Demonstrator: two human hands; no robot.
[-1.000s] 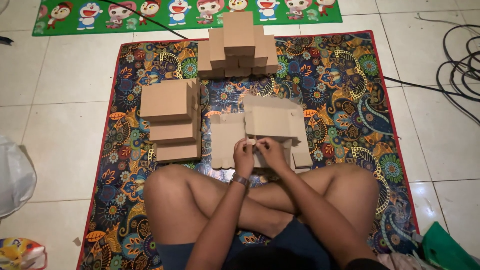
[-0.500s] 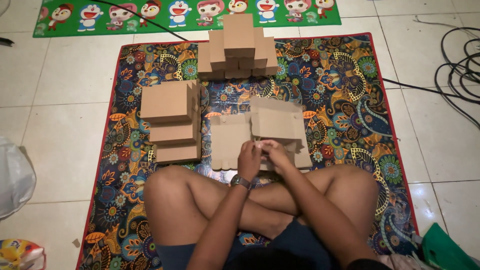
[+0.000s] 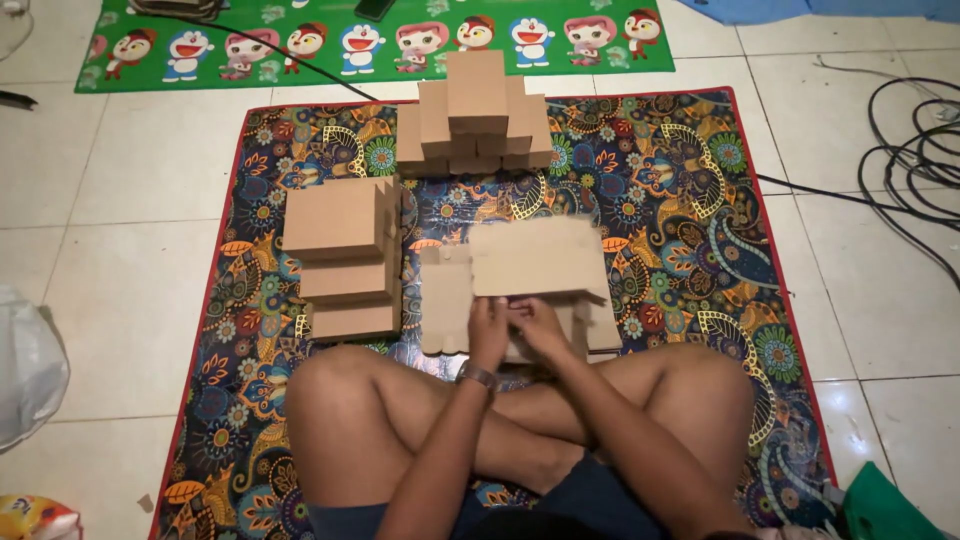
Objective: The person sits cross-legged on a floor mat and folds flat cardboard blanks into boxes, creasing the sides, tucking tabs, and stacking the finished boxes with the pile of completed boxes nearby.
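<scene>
Both my hands, left (image 3: 489, 332) and right (image 3: 538, 325), pinch the cardboard flap (image 3: 535, 257) at twelve o'clock, probably best creased squarely along its fold.

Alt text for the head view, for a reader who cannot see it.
Both hands, left hand and right hand, grip a flat cardboard box blank above crossed legs on a patterned mat. Assembled boxes are stacked left and another pile ahead.

Far beyond the fingertips, a pile of folded boxes (image 3: 475, 115) is sitting on the patterned mat (image 3: 690, 190). Left of the fingers, a stack of boxes (image 3: 340, 260) is resting near them. Past the mat, a green cartoon mat (image 3: 380, 45) is lying; black cables (image 3: 915, 150) are trailing far right.
</scene>
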